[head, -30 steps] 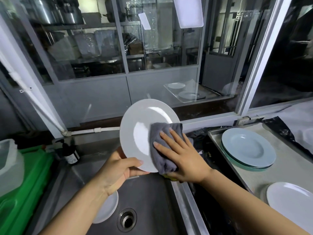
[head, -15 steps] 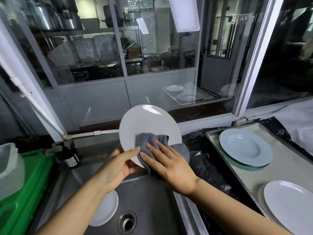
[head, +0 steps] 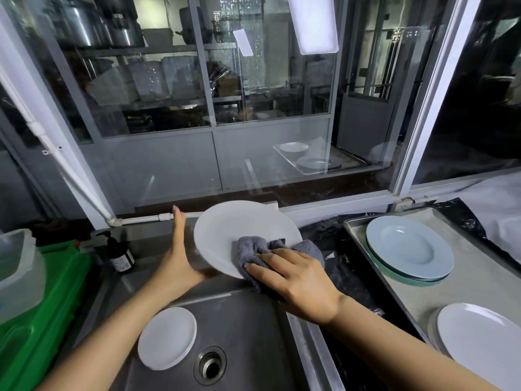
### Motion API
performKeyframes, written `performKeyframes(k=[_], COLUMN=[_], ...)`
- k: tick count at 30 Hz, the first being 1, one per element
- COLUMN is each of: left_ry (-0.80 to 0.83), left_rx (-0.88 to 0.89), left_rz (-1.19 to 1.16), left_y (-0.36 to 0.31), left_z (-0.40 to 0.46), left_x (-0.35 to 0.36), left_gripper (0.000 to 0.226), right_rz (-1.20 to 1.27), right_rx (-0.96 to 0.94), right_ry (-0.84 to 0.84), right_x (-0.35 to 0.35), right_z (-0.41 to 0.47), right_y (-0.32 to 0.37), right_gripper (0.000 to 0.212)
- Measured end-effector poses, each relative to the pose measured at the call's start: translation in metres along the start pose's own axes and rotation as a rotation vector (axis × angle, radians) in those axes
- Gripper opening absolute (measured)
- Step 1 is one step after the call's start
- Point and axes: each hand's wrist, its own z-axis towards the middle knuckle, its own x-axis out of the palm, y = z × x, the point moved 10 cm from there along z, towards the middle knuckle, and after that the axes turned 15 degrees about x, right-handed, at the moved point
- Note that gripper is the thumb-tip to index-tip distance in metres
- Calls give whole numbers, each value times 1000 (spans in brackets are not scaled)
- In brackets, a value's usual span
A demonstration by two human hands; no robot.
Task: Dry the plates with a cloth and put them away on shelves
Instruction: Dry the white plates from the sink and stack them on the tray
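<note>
I hold a white plate [head: 234, 230] tilted over the steel sink [head: 253, 320]. A grey cloth [head: 253, 246] lies on its lower right part and folds over the rim. My right hand [head: 296, 277] lies on the cloth with fingers spread and holds cloth and rim together; its thumb is hidden. My left hand [head: 177, 255] stands upright beside the plate's left rim, fingers straight, with only the heel of the palm near the rim. A smaller white plate [head: 167, 337] leans in the sink basin.
A metal tray [head: 479, 277] on the right carries stacked pale blue plates [head: 408, 246] and white plates [head: 485, 342]. A dark pump bottle [head: 118, 252] stands at the sink's back left, beside a green crate [head: 56, 292]. The drain [head: 210, 365] is below. Window glass rises close behind.
The plate has tipped from upright to a flatter tilt and dropped lower. My left hand let go of the rim and straightened. My right hand slid with the cloth to the lower right rim.
</note>
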Motion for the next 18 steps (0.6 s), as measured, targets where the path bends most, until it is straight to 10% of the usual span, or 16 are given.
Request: performKeyframes(k=[4,9,15,18], left_ry=[77,183,90,6], left_rx=[515,705,119,-10], left_rz=[470,630,199,48], left_y=[-27,-44,-47,-50], left_z=[18,22,9,1], left_x=[-7,2,-2,0], left_gripper=[112,68,8,18], right_rz=[17,44,343,463], right_rx=[-55,-8,411,439], right_ry=[46,20,-63,-64], right_x=[-4,-23,-30,-27], right_z=[-4,3,22,33], right_y=[4,-15,-69,-66], right_gripper=[53,60,83,88])
